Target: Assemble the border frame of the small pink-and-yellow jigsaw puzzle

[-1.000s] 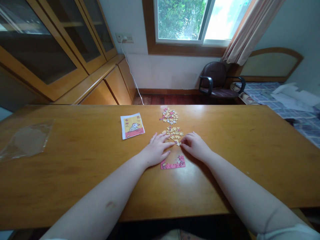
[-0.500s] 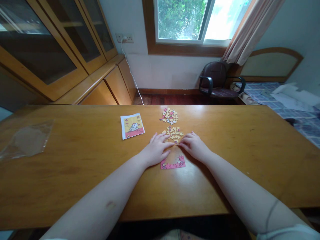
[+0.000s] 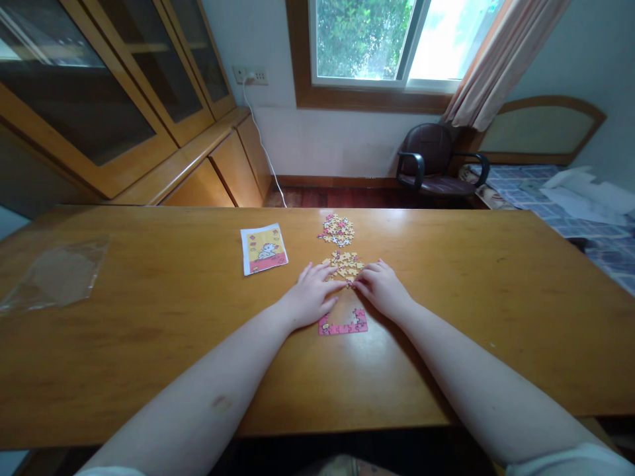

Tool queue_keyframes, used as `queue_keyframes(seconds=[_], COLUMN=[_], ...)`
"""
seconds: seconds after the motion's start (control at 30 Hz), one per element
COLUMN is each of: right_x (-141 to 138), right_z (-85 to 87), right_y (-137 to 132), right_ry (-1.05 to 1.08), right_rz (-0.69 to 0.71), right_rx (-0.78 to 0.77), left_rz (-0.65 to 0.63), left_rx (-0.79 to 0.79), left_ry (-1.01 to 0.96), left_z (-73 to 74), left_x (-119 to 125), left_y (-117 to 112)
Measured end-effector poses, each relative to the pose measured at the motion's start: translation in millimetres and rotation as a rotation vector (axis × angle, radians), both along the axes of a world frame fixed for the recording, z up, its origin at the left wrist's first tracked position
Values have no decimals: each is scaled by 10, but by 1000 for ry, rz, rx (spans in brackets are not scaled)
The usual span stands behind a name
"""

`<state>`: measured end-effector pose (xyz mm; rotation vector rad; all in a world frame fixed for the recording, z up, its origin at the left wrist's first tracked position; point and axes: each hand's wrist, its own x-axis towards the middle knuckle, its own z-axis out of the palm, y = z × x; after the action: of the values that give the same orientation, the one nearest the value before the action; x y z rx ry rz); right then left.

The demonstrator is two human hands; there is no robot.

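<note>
Both my hands rest on a wooden table (image 3: 149, 344) with their fingertips meeting at a small puzzle piece (image 3: 350, 283). My left hand (image 3: 311, 295) lies flat with fingers stretched toward it. My right hand (image 3: 381, 288) has fingers curled and pinched at the same piece. Just beyond them lies a cluster of loose yellow puzzle pieces (image 3: 346, 262), and farther back a second pile of pieces (image 3: 337, 229). A joined pink puzzle border strip (image 3: 343, 323) lies below my hands. A reference picture card (image 3: 263, 248) sits to the left.
A clear plastic bag (image 3: 54, 274) lies at the table's far left. Wooden glass-door cabinets (image 3: 114, 99) stand at the left. Beyond the table are a dark armchair (image 3: 436, 162), a window (image 3: 391, 39) with curtain, and a bed (image 3: 575, 198) at right.
My right hand has slid slightly left, closing the gap to my left fingertips over the loose piece. The view shifted a little.
</note>
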<state>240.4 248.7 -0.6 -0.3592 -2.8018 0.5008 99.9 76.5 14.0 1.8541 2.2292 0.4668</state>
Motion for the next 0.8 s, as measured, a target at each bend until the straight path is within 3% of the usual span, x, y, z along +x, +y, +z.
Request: queue_keyframes(seconds=[0.8], right_x=[49], right_z=[43], right_y=[57], right_ry=[13], right_rz=[-54], right_rx=[-34], left_rz=[-1], left_rx=[-53], left_ry=[29], left_z=[10], left_x=[-1], left_y=[-4])
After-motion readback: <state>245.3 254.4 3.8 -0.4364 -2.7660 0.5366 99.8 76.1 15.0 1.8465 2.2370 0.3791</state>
